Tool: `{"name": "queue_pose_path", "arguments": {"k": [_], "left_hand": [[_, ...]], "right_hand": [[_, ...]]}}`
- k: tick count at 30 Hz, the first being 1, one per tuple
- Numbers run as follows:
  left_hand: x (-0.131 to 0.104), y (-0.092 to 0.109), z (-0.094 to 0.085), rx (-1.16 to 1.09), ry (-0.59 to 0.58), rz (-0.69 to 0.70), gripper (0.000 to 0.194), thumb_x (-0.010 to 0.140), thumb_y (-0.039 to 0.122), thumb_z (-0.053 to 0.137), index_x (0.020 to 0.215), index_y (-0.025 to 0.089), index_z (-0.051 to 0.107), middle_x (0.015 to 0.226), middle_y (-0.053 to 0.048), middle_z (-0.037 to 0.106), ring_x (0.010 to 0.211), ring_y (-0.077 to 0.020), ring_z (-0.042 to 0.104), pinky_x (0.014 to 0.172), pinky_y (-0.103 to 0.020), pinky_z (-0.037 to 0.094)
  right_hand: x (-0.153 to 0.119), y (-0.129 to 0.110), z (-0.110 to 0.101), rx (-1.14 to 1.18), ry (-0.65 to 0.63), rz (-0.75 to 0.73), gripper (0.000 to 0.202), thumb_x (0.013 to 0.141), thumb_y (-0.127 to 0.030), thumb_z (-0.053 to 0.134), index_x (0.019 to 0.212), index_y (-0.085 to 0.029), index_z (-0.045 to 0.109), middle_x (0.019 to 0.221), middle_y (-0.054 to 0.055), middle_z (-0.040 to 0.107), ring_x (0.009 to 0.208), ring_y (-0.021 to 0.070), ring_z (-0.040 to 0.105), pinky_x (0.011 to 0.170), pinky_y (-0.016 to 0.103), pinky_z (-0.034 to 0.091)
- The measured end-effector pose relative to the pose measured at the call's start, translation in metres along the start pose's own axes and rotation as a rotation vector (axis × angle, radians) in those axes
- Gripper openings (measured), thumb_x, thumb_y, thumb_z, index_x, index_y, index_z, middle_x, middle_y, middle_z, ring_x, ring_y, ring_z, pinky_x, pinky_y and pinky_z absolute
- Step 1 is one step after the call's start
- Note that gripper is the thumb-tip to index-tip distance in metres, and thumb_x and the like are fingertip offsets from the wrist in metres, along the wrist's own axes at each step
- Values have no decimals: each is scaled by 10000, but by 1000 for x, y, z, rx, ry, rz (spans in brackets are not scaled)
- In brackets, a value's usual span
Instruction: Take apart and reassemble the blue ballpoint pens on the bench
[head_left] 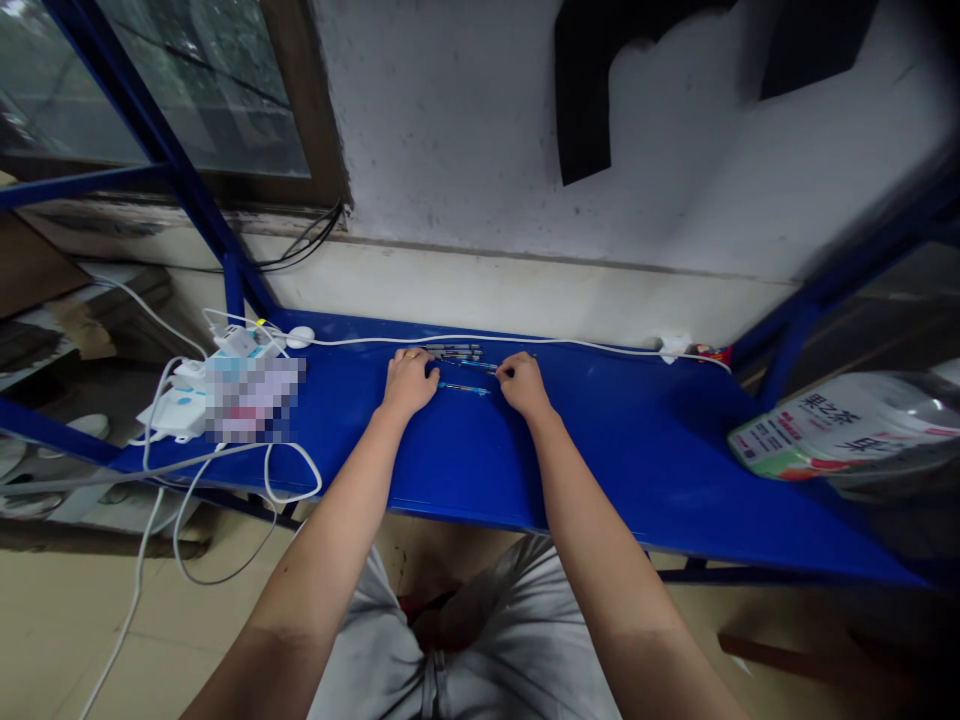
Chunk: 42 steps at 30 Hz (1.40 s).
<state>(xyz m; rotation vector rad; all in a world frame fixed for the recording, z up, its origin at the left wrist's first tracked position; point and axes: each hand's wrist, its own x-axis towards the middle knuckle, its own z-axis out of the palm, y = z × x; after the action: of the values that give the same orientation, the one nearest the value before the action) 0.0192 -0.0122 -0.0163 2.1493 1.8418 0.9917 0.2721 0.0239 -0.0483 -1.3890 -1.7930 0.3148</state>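
Observation:
Several slim dark and clear pens lie side by side at the back of the blue tabletop. My left hand rests palm down at their left ends, its fingers stretched out and its thumb apart; it grips nothing that I can make out. Just in front of that group is a light-blue pen, its right end pinched between the thumb and fingers of my right hand. A second light-blue pen lies nearer to me, between the two hands and touched by neither.
Power strips and chargers with looping white cables crowd the left end. A white cord runs along the back edge to a white plug. On the right lies a large labelled bottle. Blue frame posts flank the table.

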Motion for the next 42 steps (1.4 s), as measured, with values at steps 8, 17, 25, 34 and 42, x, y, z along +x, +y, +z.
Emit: {"name": "queue_pose_path", "arguments": {"k": [8, 17, 25, 34, 42], "left_hand": [[-1, 5, -7, 60, -5, -83, 311, 946, 261, 568, 1165, 207, 782, 1329, -145, 691, 1259, -388, 548, 1084, -534, 433], [-2, 7, -10, 98, -40, -125, 294, 961, 289, 547, 1075, 248, 815, 1342, -83, 701, 1233, -352, 549, 1078, -503, 430], [-1, -4, -2, -13, 53, -81, 220, 883, 287, 614, 860, 243, 829, 1182, -146, 745, 1130, -403, 573, 1016, -591, 446], [2, -14, 2, -99, 96, -100, 177, 848, 258, 646, 750, 244, 793, 1001, -155, 754, 1068, -381, 610, 1046, -579, 441], [11, -17, 2, -503, 231, -254, 174, 776, 106, 667, 888, 206, 755, 910, -67, 734, 876, -241, 683, 929, -418, 547]], "right_hand": [[-1, -5, 1, -34, -18, 2, 202, 795, -53, 607, 704, -200, 710, 954, 108, 691, 971, 269, 616, 996, 449, 487], [-3, -18, 3, -117, -28, 18, 160, 844, -126, 603, 747, -194, 711, 1047, 120, 682, 1027, 293, 554, 1095, 552, 392], [-4, -23, 11, -80, 7, 15, 173, 811, -107, 599, 694, -200, 687, 1078, 134, 641, 1070, 322, 508, 1048, 567, 428], [-2, -16, 10, -5, 38, 75, 192, 767, -60, 600, 671, -205, 680, 1055, 97, 641, 1059, 290, 531, 1153, 609, 328], [1, -23, 2, 62, 53, 110, 161, 793, -96, 634, 683, -202, 686, 1082, 102, 686, 1093, 288, 604, 1156, 587, 317]]}}
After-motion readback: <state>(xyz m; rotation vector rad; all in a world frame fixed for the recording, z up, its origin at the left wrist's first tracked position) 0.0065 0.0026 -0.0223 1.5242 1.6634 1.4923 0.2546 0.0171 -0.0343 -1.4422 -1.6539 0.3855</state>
